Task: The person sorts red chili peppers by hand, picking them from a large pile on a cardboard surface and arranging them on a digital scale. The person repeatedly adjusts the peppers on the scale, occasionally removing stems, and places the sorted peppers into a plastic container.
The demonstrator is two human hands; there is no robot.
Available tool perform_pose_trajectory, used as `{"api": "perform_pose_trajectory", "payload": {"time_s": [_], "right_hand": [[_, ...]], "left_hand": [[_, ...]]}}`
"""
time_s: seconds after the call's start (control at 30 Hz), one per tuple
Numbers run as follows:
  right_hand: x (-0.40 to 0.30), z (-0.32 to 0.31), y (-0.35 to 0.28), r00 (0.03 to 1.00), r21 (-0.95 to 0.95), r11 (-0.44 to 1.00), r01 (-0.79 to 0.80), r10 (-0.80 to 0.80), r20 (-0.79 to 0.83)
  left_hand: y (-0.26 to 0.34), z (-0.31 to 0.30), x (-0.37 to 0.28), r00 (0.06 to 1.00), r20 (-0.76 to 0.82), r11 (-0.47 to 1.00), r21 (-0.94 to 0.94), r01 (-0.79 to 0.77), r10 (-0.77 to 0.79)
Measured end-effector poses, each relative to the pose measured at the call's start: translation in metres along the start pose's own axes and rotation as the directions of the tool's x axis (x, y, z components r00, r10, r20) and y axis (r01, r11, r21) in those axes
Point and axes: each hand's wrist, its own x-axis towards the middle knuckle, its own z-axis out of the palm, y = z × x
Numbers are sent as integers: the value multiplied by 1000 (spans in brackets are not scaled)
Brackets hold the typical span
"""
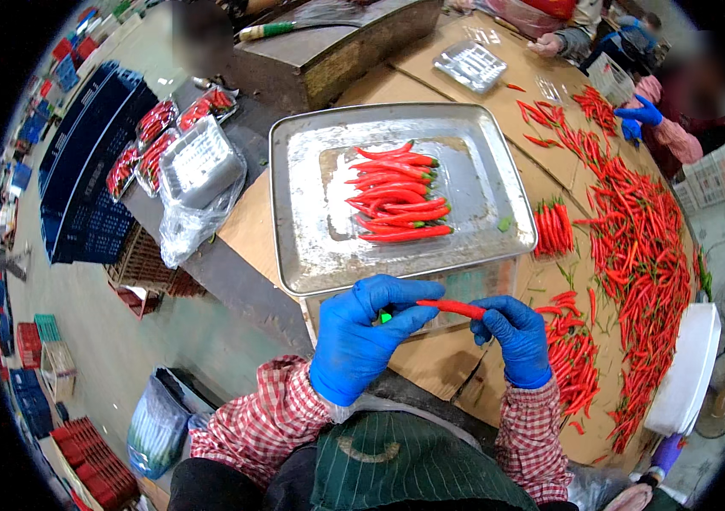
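Between my left hand (pixel 368 332) and my right hand (pixel 515 338), both in blue gloves, one red chili pepper (pixel 455 308) is held by its two ends in front of a weighing scale. On the scale's metal pan (pixel 298 255), chili peppers (pixel 394 191) lie side by side in a stack, most green stem ends pointing right. What lies under the stack is hard to tell. Just right of the pan sits a small pack of chili peppers (pixel 552 228). A smaller heap of chili peppers (pixel 570 364) lies beyond my right hand.
A long heap of chili peppers (pixel 640 255) covers the table's right side. At left are wrapped chili packs (pixel 156 121) and stacked clear plastic trays (pixel 199 160), beside blue crates (pixel 91 172). A co-worker's gloved hand (pixel 640 114) is at upper right. A green-handled tool (pixel 266 30) lies at the top.
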Motion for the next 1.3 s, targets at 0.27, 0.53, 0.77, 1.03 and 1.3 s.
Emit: {"api": "perform_pose_trajectory", "payload": {"time_s": [0.27, 0.53, 0.77, 1.03, 1.3], "right_hand": [[12, 4, 1, 997, -2, 998, -70, 70, 27], [27, 9, -21, 973, -369, 908, 198, -228, -38], [97, 24, -49, 791, -618, 574, 538, -597, 134], [124, 25, -36, 804, -588, 574, 569, -538, 252], [116, 21, -42, 775, -624, 523, 581, -589, 229]], "left_hand": [[3, -5, 6, 998, -9, 997, -52, 56, -56], [0, -31, 13, 989, -117, 995, 60, -80, 87], [-13, -49, 31, 948, -287, 986, 130, -104, 138], [-15, -52, 37, 963, -250, 983, 174, -58, 101], [-9, -58, 35, 963, -239, 971, 227, -70, 125]]}}
